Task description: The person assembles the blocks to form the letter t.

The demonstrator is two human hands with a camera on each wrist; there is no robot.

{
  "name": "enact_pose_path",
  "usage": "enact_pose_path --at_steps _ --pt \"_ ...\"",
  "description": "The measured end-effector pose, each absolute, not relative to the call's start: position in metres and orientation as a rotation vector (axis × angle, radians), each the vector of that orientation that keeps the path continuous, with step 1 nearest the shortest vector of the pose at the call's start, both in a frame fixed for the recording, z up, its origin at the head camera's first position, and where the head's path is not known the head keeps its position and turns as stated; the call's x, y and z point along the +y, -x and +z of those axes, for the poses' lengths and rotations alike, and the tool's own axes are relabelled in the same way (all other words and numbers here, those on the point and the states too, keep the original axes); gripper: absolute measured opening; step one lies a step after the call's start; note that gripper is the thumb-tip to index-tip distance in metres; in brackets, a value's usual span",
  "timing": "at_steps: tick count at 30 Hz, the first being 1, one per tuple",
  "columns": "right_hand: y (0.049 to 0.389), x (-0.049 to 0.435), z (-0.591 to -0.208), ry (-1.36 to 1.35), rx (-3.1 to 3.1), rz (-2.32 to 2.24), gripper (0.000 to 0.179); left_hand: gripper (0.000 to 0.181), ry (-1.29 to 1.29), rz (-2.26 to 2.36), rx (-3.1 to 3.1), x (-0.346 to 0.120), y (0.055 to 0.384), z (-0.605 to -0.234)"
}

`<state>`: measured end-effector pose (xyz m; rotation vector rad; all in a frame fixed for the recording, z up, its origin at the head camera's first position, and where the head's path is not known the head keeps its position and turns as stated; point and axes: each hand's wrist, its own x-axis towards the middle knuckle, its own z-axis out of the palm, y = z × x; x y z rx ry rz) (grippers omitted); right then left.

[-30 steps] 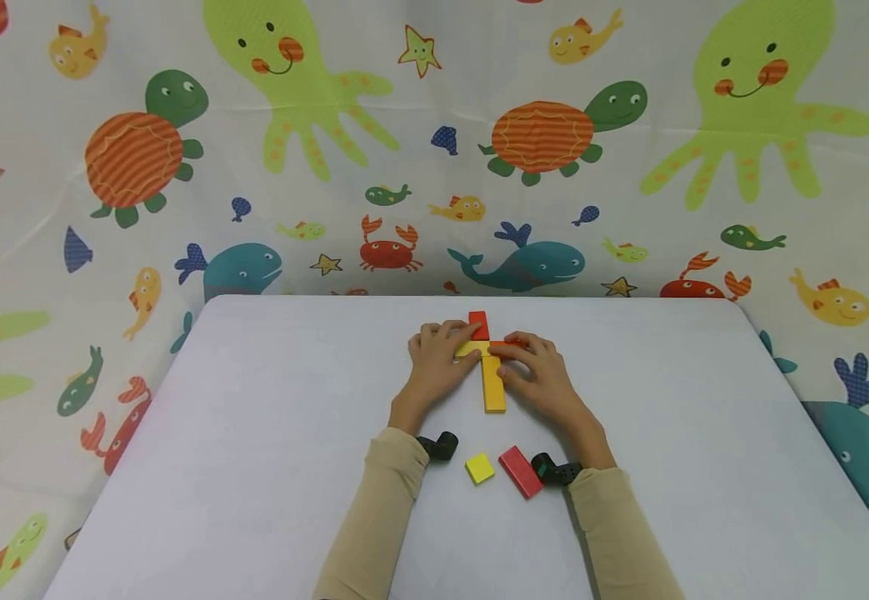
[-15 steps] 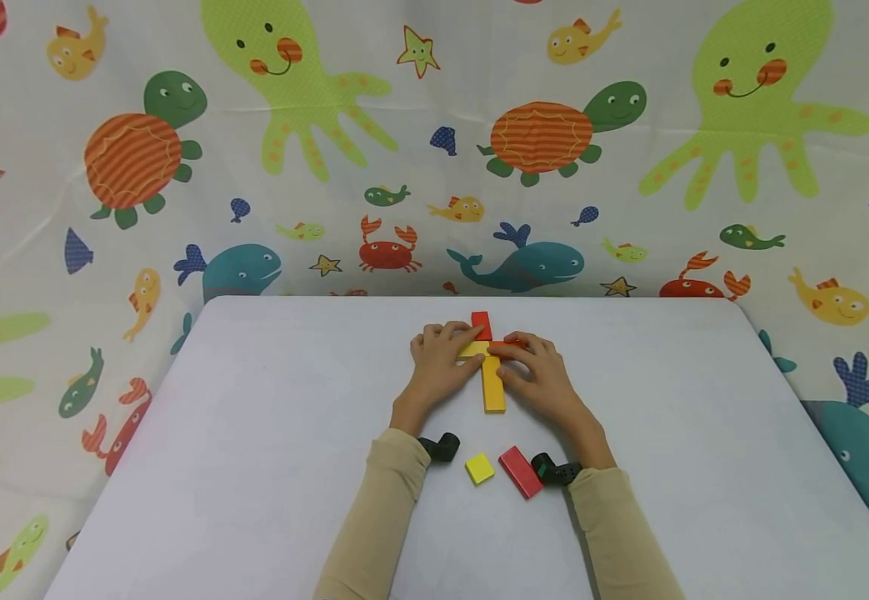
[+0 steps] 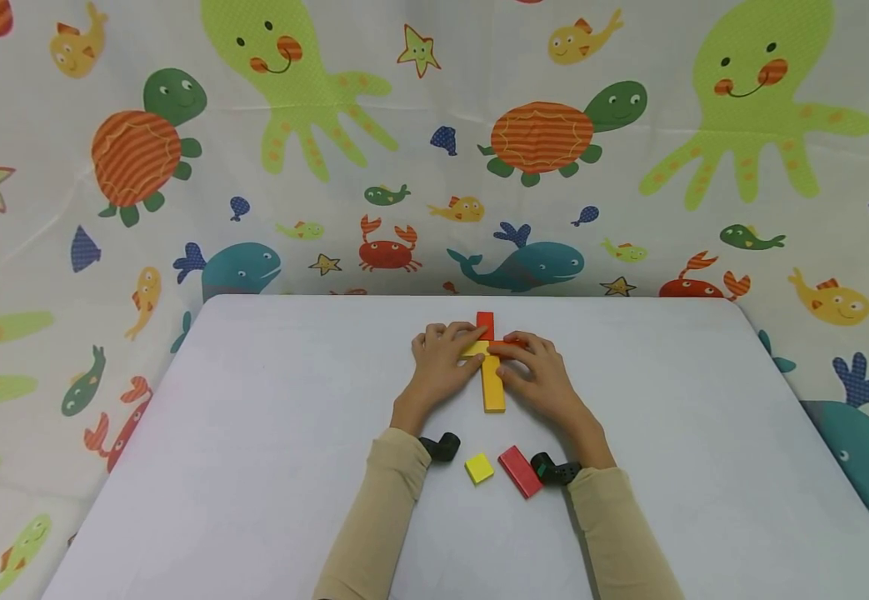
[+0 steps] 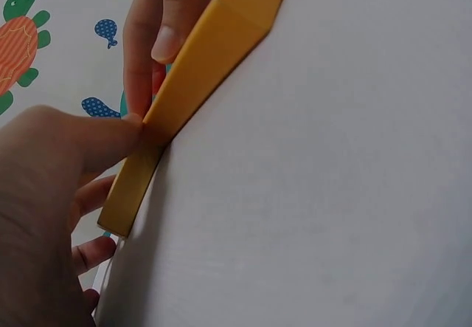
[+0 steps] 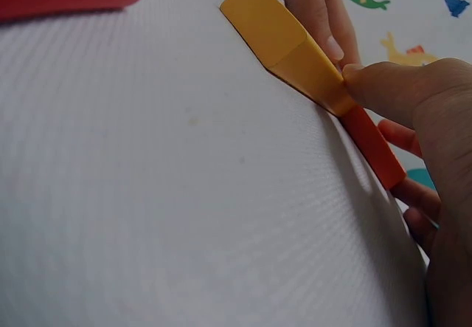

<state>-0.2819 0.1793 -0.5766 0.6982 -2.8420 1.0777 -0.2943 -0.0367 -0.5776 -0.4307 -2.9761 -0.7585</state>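
Note:
On the white table, flat wooden blocks form a cross. A long yellow block points toward me, a red block stands at the far end, and a yellow crosspiece and an orange-red block lie to left and right. My left hand holds the yellow crosspiece between thumb and fingers, its index finger reaching onto the red block. My right hand pinches the orange-red block, with its thumb against the long yellow block's side. Fingers partly cover both side blocks in the head view.
A small yellow square block and a darker red block lie nearer me, between the forearms. The right wrist camera sits close beside that red block. A sea-animal cloth hangs behind the table's far edge.
The far red block has slid slightly right, and the yellow crosspiece has also shifted a little right with my left hand. My right hand and the loose blocks have stayed put.

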Motion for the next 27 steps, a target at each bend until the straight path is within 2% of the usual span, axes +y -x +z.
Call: enact_pose_path --at_steps 5,13,27 --pt "0.2831 0.1779 -0.5766 -0.693 -2.838 1.083 0.044 0.054 0.437 -0.751 -2.961 -0.0379 0.2948 -0.5781" --pt "0.284 0.1749 -0.5755 -0.583 -2.922 1.06 0.069 0.054 0.426 -0.764 -2.969 -0.0384 0.2957 -0.5767" --pt "0.2813 0.1716 -0.573 -0.609 -2.955 0.96 0.063 0.053 0.449 -0.749 -2.949 -0.0399 0.2968 -0.5784"
